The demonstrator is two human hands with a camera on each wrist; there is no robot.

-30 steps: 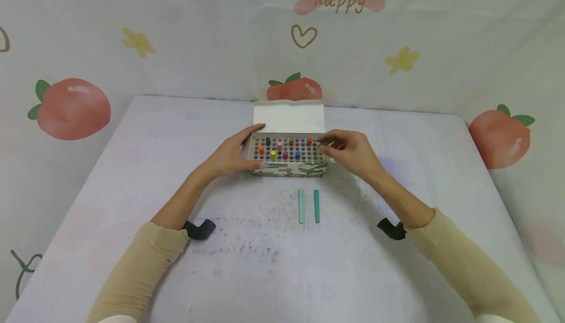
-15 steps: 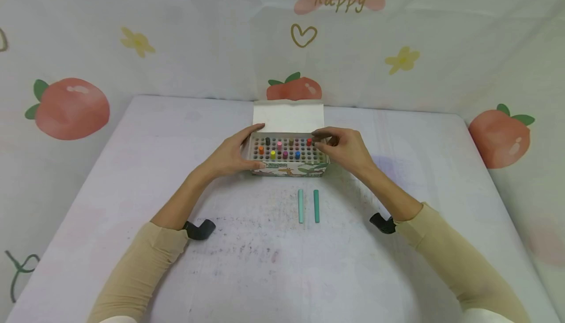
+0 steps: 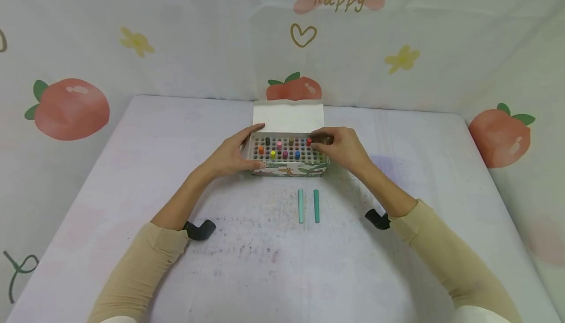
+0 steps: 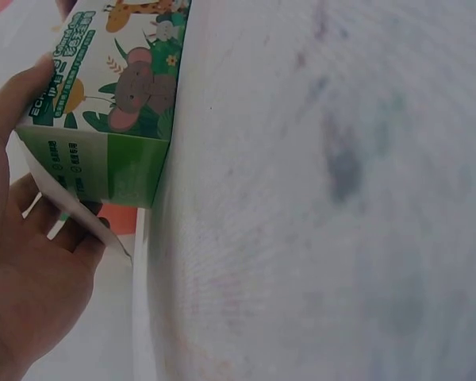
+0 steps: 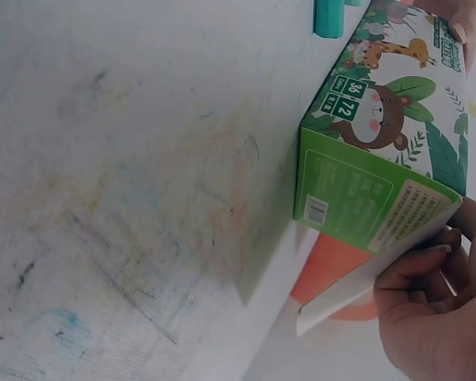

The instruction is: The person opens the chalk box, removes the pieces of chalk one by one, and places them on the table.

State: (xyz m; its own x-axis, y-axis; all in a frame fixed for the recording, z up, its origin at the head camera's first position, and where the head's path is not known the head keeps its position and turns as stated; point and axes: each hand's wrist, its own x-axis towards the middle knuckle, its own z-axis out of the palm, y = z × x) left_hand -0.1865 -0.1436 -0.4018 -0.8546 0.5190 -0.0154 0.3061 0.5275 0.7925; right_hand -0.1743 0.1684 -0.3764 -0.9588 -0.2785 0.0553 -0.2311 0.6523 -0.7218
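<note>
An open chalk box (image 3: 289, 170) with an animal print stands at the table's far middle, its white lid (image 3: 288, 118) raised behind. Several coloured chalk sticks poke up from its holed insert, among them a yellow chalk (image 3: 272, 155) and a blue chalk (image 3: 297, 155). My left hand (image 3: 227, 155) holds the box's left end, thumb on the front, fingers behind. At the right end, my right hand (image 3: 346, 149) has thumb and forefinger at the red chalk (image 3: 309, 142), pinching its top. In the right wrist view the box side (image 5: 365, 190) hides those fingertips.
Two loose chalks, one pale green (image 3: 300, 206) and one teal (image 3: 316, 206), lie side by side in front of the box. Smudges mark the white table (image 3: 247, 264). A printed curtain (image 3: 198, 34) hangs right behind the table's far edge.
My right hand has moved left over the box, from its right edge to the red chalk, and its fingers have closed there. The left hand and box have stayed put.
</note>
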